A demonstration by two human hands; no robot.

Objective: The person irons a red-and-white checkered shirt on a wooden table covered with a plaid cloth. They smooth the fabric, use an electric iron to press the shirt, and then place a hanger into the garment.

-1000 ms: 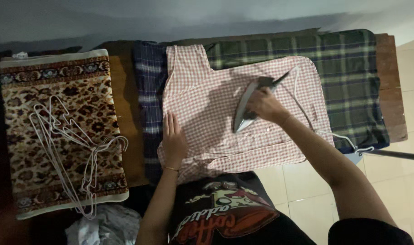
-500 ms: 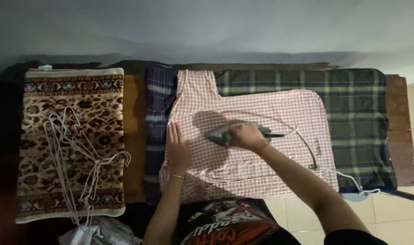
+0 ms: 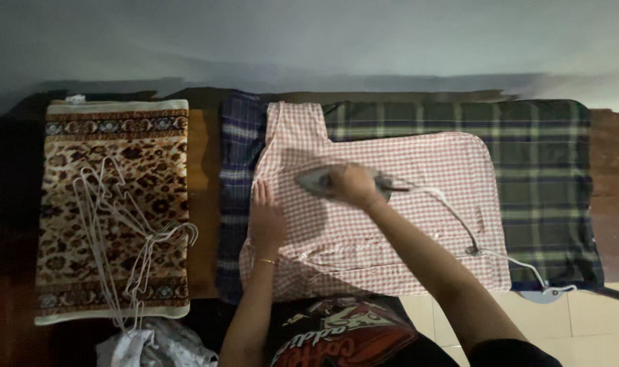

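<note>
1. Right hand (image 3: 353,185) closed around the handle of an iron (image 3: 323,180), fingers wrapped tight over the top; iron flat on the cloth, its point facing left.
2. Left hand (image 3: 266,216) laid flat, palm down, fingers straight and close together, gripping nothing; pressed on the left part of a red and white checked shirt (image 3: 404,217), just near and left of the iron.
3. Gold bracelet (image 3: 267,261) around the left wrist.
4. Checked shirt spread wide across the middle of the table, over a dark green plaid blanket (image 3: 540,170) reaching to the right end.
5. Blue plaid cloth (image 3: 236,177) showing as a strip just left of the shirt.
6. White cord (image 3: 459,221) trailing from the iron's back end rightward across the shirt and off the near right edge.
7. Brown patterned rug (image 3: 112,156) at the left end of the wooden table (image 3: 611,197), well apart from both hands.
8. Bundle of white wire hangers (image 3: 119,238) lying on the rug.
9. Pale crumpled cloth (image 3: 160,343) at the near left, below the rug.
</note>
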